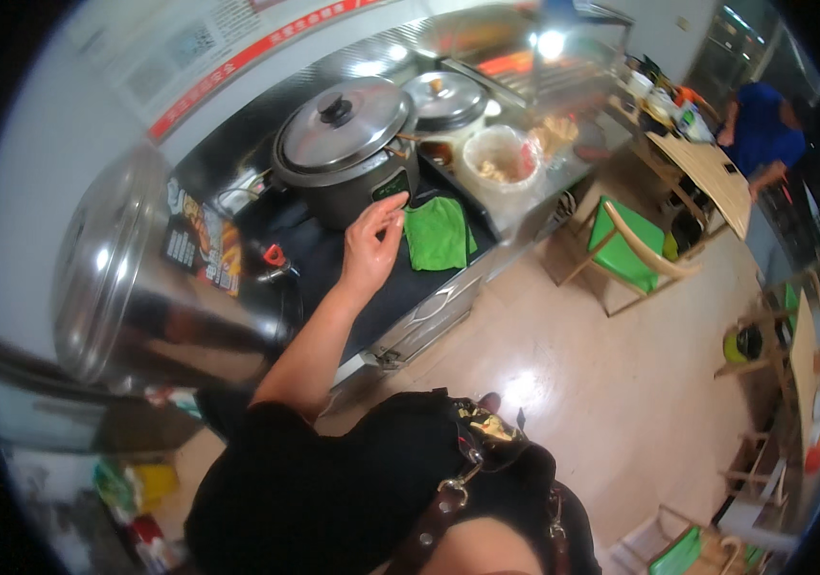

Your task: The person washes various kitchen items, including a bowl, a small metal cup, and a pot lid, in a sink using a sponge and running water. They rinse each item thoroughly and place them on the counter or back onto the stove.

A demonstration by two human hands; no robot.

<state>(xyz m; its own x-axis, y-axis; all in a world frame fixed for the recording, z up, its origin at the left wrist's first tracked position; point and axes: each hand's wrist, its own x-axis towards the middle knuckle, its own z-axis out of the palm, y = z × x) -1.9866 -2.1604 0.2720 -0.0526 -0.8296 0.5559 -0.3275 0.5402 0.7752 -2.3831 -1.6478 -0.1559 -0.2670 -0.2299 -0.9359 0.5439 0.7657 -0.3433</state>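
My left hand [372,244] reaches over the black counter top with its fingers bent and nothing visible in it. Its fingertips overlap the lower front of a large dark rice cooker [341,188], by the control panel [389,185]; whether they touch it cannot be told. A domed steel lid [349,126] with a black knob covers the cooker. Just right of the hand, a folded green cloth [438,236] lies near the counter's front edge. My right hand is out of view.
A tall steel drum [187,316] stands left, near a red-handled tap [274,255]. Beyond the cloth are a plastic-lined tub [499,169] with food pieces and another lidded pot [446,100]. A green-seated chair [625,248] stands right; a person in blue [765,133] is at a wooden table [708,172].
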